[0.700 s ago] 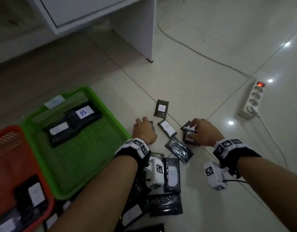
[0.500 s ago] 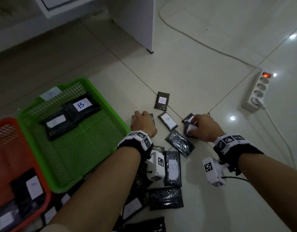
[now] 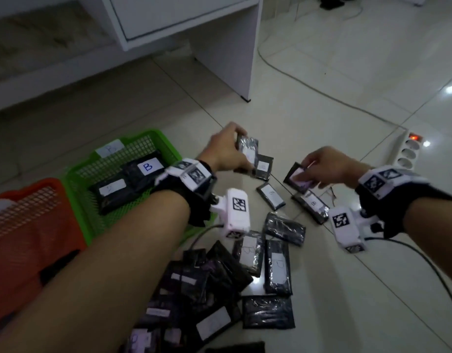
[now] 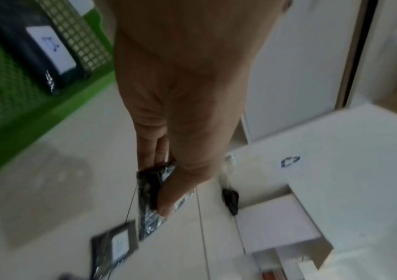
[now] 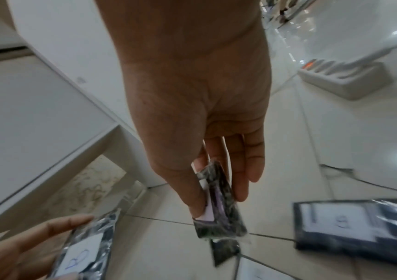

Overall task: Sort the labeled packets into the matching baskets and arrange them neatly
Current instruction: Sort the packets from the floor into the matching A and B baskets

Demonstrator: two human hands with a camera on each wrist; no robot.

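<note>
My left hand grips a black packet with a white label, lifted off the floor; the left wrist view has it edge-on as the same packet. My right hand pinches another black labelled packet between thumb and fingers, seen close as that packet. A green basket tagged B holds two black packets, one marked B. Left of it sits an orange basket. Several more packets lie scattered on the tiles below my hands.
A white cabinet leg stands on the floor beyond my hands. A white power strip with a lit red switch lies at the right, its cable crossing the tiles. Cables trail from both wrist cameras.
Both hands, low on the floor among the packets before, have each lifted a packet up off the tiles. The head view has tilted and drawn closer.
</note>
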